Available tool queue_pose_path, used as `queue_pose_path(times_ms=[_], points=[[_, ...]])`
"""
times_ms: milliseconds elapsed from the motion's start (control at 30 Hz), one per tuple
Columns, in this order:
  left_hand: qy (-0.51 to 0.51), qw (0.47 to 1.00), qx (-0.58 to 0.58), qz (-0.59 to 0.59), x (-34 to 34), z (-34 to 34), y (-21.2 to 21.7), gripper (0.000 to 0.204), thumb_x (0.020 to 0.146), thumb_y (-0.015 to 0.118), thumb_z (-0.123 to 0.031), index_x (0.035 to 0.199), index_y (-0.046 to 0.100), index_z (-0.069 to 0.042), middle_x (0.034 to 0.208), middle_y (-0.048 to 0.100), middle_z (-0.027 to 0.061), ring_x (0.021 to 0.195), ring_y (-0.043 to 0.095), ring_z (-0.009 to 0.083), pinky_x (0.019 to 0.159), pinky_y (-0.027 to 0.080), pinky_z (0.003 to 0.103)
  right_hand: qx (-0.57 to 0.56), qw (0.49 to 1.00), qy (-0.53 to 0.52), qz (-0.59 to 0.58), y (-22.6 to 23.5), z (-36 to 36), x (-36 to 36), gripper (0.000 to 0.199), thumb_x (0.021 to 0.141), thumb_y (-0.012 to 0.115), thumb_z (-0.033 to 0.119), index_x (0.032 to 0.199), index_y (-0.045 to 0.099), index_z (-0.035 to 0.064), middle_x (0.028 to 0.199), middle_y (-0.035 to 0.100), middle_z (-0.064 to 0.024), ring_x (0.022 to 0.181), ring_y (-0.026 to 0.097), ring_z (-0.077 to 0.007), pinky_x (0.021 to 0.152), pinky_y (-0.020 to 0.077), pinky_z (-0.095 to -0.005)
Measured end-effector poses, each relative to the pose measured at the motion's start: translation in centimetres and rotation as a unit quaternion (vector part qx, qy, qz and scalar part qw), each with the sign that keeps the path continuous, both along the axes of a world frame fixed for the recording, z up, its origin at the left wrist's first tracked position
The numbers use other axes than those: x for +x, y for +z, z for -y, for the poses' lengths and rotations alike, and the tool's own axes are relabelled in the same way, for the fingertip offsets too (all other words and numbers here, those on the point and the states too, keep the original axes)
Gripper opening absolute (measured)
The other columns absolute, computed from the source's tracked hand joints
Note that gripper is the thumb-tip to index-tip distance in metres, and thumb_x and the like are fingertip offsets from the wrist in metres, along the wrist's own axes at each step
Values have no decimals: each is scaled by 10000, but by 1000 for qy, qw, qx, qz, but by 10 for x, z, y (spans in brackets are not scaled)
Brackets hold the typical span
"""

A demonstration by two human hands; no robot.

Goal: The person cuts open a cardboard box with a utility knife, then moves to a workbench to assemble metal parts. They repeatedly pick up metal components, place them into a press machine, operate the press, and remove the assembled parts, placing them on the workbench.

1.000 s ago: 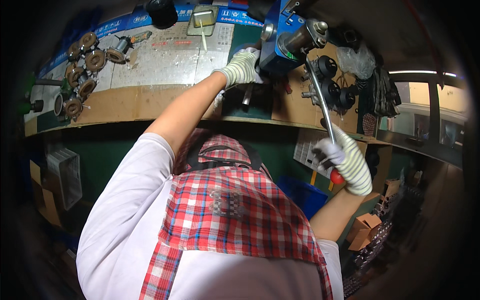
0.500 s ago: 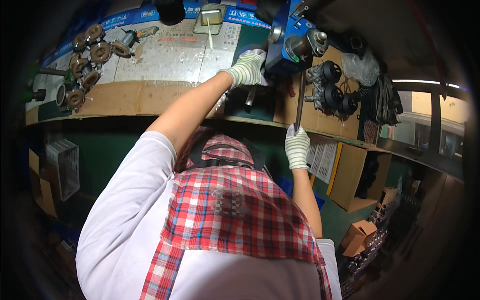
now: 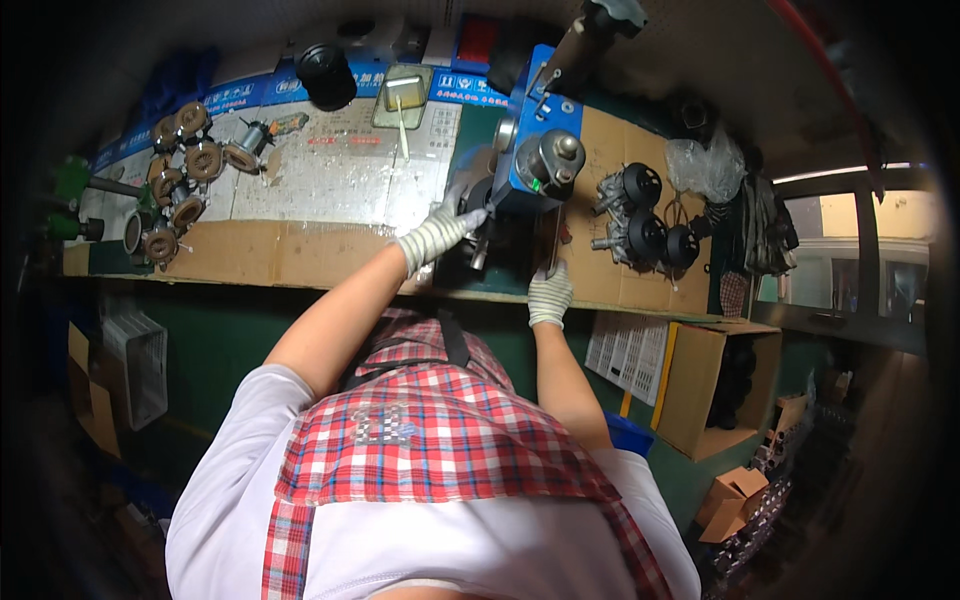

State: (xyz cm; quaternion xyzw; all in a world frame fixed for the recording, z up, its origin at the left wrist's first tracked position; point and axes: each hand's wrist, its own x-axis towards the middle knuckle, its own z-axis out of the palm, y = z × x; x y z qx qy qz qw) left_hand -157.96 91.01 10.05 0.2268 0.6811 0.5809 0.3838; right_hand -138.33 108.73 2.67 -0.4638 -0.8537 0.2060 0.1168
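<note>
Single view: a head-worn fisheye camera, looking steeply down from above the person's chest and forearms. The desk (image 3: 300, 250) runs across the upper frame at arm's reach; its straight edge bows toward the rim. The blue press (image 3: 535, 150) stands upper centre. The frame's corners are dark.
</note>
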Motion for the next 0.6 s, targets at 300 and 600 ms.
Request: queue_pose_path(times_ms=[300,600], points=[[80,989,-116,-40,5,-28,-50,976,918,629,-571,1557,232,50,1494,449,305,1422,418,394,1167,344,411,-43,998,39,22,13,-2,10,345,953,565,362,1218,573,141,939,695,-280,880,650,-516,795,508,-622],[202,973,-100,-53,10,-40,-18,622,905,681,-363,1383,530,5,1232,655,264,1166,625,384,994,486,422,-439,887,111,-93,271,42,97,572,1004,550,514,1310,579,31,782,658,-92,653,658,-165,613,565,-336]])
